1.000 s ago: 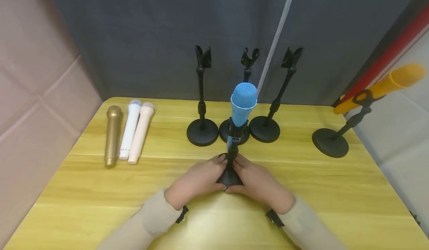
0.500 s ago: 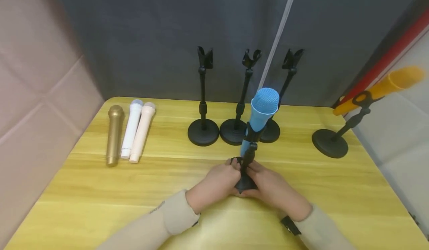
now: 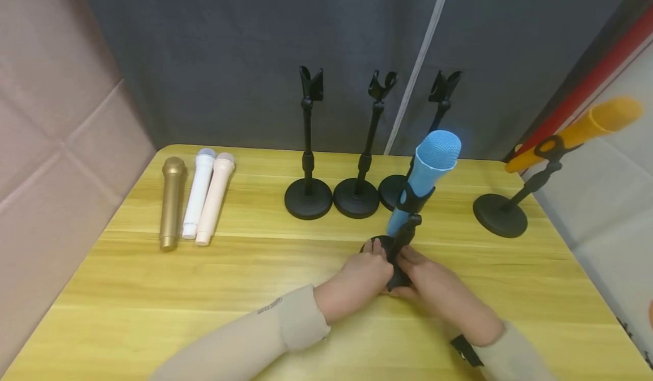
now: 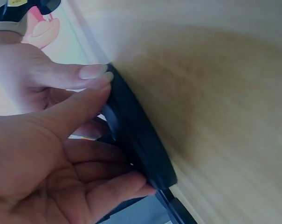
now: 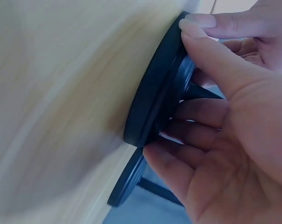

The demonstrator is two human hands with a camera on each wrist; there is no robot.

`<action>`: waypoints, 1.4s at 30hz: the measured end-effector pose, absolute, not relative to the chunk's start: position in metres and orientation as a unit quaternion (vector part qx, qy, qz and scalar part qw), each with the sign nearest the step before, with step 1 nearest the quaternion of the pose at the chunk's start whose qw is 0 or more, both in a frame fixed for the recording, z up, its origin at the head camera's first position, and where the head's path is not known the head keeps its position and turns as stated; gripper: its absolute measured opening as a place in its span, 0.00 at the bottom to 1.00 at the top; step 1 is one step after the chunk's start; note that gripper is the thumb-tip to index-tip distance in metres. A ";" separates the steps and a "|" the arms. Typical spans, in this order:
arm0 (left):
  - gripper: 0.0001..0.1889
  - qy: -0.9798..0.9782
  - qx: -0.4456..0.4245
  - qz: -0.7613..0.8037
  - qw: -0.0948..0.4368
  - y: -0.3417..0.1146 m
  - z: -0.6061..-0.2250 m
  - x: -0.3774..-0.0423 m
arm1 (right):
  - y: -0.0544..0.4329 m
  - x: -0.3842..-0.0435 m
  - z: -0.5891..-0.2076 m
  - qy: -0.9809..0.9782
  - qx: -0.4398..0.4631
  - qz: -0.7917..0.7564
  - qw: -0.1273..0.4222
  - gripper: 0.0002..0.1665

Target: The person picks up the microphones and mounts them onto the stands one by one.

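A blue microphone (image 3: 428, 163) leans to the right in the clip of a black microphone stand (image 3: 405, 232). My left hand (image 3: 359, 282) holds the left side of that stand's round base, and my right hand (image 3: 444, 293) grips the opposite side. Both wrist views show the base (image 4: 141, 135) edge-on, with thumbs at the near rim and fingers curled along its upper face. The two thumbs come close together there. A shadow falls on the wood beside the base; whether it touches the tabletop I cannot tell.
Three black stands with bare clips (image 3: 308, 197) line the back. An orange microphone (image 3: 576, 134) sits in a stand (image 3: 500, 215) at the right. Gold (image 3: 172, 202), white (image 3: 199, 194) and pale pink (image 3: 216, 199) microphones lie at the left. A dark curtain (image 3: 229, 58) hangs behind the table.
Both hands have moved to the right, carrying the stand with the blue microphone. It now stands in front of the rightmost of the three bare stands and leans further right.
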State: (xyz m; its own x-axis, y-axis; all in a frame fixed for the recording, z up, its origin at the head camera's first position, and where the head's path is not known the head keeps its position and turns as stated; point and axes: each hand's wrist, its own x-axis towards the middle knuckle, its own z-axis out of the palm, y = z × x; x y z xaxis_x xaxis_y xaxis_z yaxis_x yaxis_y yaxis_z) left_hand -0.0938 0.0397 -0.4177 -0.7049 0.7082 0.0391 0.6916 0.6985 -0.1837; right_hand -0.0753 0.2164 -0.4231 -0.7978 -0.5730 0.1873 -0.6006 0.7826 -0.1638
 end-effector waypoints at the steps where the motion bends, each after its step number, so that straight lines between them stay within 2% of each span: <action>1: 0.18 -0.918 -0.384 0.079 0.052 0.044 -0.419 -0.095 | 0.219 -0.075 -0.424 -0.943 0.309 0.099 0.067 0.34; 5: 0.16 -0.913 -0.395 0.088 0.042 0.059 -0.420 -0.099 | 0.230 -0.071 -0.424 -0.952 0.293 0.062 0.069 0.36; 10: 0.11 -0.904 -0.409 0.098 0.070 0.077 -0.419 -0.105 | 0.244 -0.072 -0.421 -0.961 0.267 0.066 0.041 0.39; 12: 0.11 -0.905 -0.409 0.095 0.072 0.085 -0.419 -0.108 | 0.250 -0.075 -0.420 -0.961 0.263 0.076 0.033 0.38; 17: 0.13 -0.913 -0.399 0.079 0.037 0.105 -0.417 -0.117 | 0.266 -0.082 -0.416 -0.963 0.247 0.105 0.012 0.38; 24: 0.15 -0.912 -0.402 0.058 0.047 0.127 -0.416 -0.132 | 0.291 -0.096 -0.412 -0.962 0.238 0.131 0.007 0.32; 31: 0.19 -0.918 -0.395 0.044 0.003 0.152 -0.416 -0.155 | 0.312 -0.118 -0.413 -0.962 0.242 0.123 0.016 0.29; 37: 0.29 -0.924 -0.378 0.017 -0.059 0.167 -0.420 -0.179 | 0.329 -0.135 -0.412 -0.964 0.238 0.116 0.003 0.27; 42: 0.26 -0.925 -0.375 -0.008 -0.064 0.174 -0.420 -0.193 | 0.336 -0.151 -0.410 -0.966 0.231 0.113 -0.003 0.25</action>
State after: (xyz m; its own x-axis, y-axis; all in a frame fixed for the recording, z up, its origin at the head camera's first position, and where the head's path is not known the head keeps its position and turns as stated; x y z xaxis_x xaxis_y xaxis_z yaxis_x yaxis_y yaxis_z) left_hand -0.1925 0.1741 -0.4197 -0.7111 0.6940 -0.1129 0.6919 0.7192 0.0627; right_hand -0.1509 0.3363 -0.4097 -0.8934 -0.4470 0.0463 -0.4455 0.8676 -0.2207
